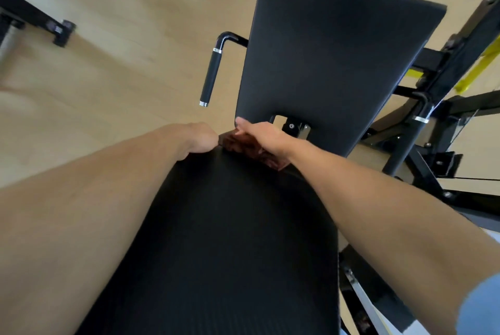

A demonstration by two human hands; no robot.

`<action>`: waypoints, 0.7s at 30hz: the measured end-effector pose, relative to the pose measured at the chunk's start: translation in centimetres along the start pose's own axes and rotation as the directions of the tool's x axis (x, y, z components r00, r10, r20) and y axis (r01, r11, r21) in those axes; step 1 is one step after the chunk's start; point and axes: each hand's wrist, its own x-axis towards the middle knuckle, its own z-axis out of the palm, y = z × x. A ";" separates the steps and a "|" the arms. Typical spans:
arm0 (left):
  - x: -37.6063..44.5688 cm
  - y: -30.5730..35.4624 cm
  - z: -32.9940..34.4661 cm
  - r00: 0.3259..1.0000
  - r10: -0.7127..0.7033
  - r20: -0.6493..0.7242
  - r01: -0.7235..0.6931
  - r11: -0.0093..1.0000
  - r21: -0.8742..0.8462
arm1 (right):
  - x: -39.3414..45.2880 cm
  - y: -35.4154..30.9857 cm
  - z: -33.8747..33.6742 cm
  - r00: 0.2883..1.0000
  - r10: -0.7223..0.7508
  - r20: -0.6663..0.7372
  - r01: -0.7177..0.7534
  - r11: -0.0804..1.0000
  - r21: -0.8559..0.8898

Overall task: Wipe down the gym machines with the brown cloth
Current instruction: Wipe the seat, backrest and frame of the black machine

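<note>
Cloth at the pad's far edge, centre frame.
Your right hand (259, 136) pressed the brown cloth (249, 149) flat-fingered; your left hand (198, 138) clutched the back pad (232, 240) edge. The cloth could have slipped into the gap before the seat pad (332, 64).

The near pad (230, 240) is black padded upholstery with a fine ribbed weave, matt, and the far pad (332, 58) wears the same dull textured covering with a faint sheen near its top. The brown cloth (249, 148) looks soft and mottled, rumpled where the right hand (259, 134) presses it. The handle grip (211, 77) is smooth black rubber or foam with shiny metal rings at each end. The frame (433, 91) is black painted metal, semi-gloss, with bolts and a bright yellow part (476, 69). The floor (108, 77) is pale wood-look board, smooth and matt.
</note>
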 end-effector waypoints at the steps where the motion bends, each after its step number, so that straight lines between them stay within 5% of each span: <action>1: -0.1 -0.1 -0.1 1.000 -0.007 0.020 0.007 1.000 -0.004 | 0.1 0.6 0.2 1.000 -0.017 -0.014 0.016 0.996 -0.084; 4: 0.0 0.0 -0.1 0.999 -0.015 0.044 0.014 0.999 0.029 | -0.2 1.6 0.7 0.999 0.014 -0.050 -0.028 0.961 -0.274; 8: -0.2 0.4 0.1 1.000 0.003 0.027 -0.005 0.997 0.078 | -0.4 0.9 0.3 0.998 0.056 -0.020 -0.059 0.976 -0.208; 14: 1.0 -0.7 -0.4 0.999 -0.011 0.042 0.018 0.984 -0.176 | 1.3 0.6 1.2 0.999 -0.032 -0.017 0.029 0.987 -0.160; 21: 1.6 -1.6 0.1 0.997 -0.017 -0.075 0.001 0.979 -0.202 | 4.3 -3.9 3.4 0.987 -0.142 0.076 0.158 0.946 -0.282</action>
